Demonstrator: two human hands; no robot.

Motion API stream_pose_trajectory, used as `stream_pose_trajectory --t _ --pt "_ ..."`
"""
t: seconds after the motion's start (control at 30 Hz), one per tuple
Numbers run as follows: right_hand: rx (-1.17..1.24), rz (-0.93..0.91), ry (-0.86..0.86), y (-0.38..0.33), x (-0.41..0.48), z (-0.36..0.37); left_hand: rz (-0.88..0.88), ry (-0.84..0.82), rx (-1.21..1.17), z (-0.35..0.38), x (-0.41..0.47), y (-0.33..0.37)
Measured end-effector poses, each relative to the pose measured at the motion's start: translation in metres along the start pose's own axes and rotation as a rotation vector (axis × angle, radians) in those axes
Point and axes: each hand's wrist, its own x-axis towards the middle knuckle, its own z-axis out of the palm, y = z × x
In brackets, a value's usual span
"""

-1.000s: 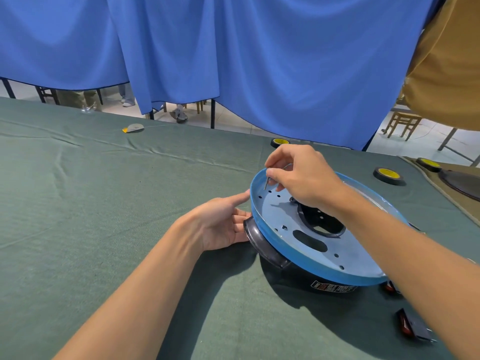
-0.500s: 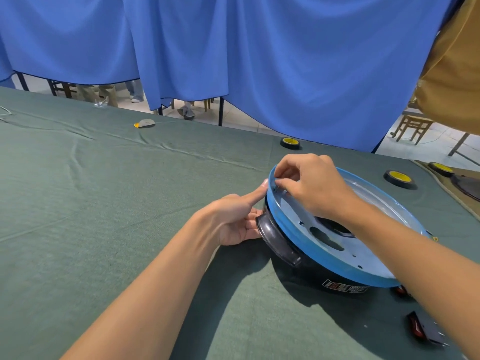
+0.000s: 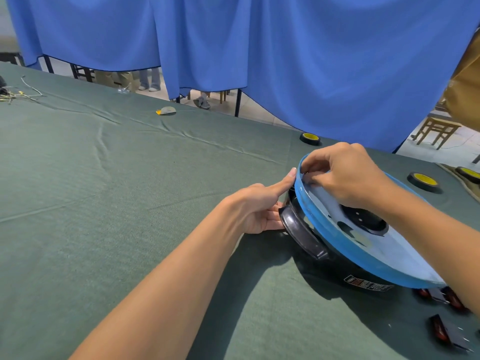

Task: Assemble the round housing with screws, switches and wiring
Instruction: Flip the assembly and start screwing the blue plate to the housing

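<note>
Blue curtain (image 3: 285, 61) hung behind a bench (image 3: 130, 203) draped in green cloth, and both bare forearms reached in from the lower edge toward its right side. On the left hand (image 3: 259, 206) the index finger lay straight, its tip touching the outside of the blue rim, while the lower fingers bent loosely against the end of a black handle (image 3: 301, 231); that grip was slack and closed round nothing. Above it the right hand (image 3: 348, 175) arched over the rim with knuckles up and fingers curled, thumb and fingertips drawn together just inside the rim's far-left edge (whatever sat between them was too small to make out, so I could not tell whether this grip held anything). Under both hands the round housing (image 3: 345, 252) rested on the cloth: a dark body with a printed label (image 3: 366, 283) low on its side, topped by a pale blue disc with a deeper blue rim, a few small holes and cut-outs in its face, and a black hub (image 3: 363, 219) at the centre. Red-and-black switches (image 3: 448, 333) lay on the cloth just beside its near right edge. Two black rolls with yellow centres (image 3: 310, 138) stood beyond it, and a tangle of wires (image 3: 18, 93) lay well apart at the far left.
</note>
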Motion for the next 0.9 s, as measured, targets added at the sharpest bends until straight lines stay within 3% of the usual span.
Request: stream_pose_trajectory --t 0.5,0.73,0.9 --pt "-0.053 -0.069 0.002 -0.003 0.003 0.006 -0.026 0.006 -0.097 -0.004 0.000 -0.001" --pt "-0.116 -0.188 0.050 0.000 -0.001 0.011 -0.027 0.000 -0.104 -0.003 -0.001 -0.001" --pt "-0.093 -0.127 0.027 0.000 0.002 0.009 -0.019 0.008 -0.101 -0.003 0.002 -0.002"
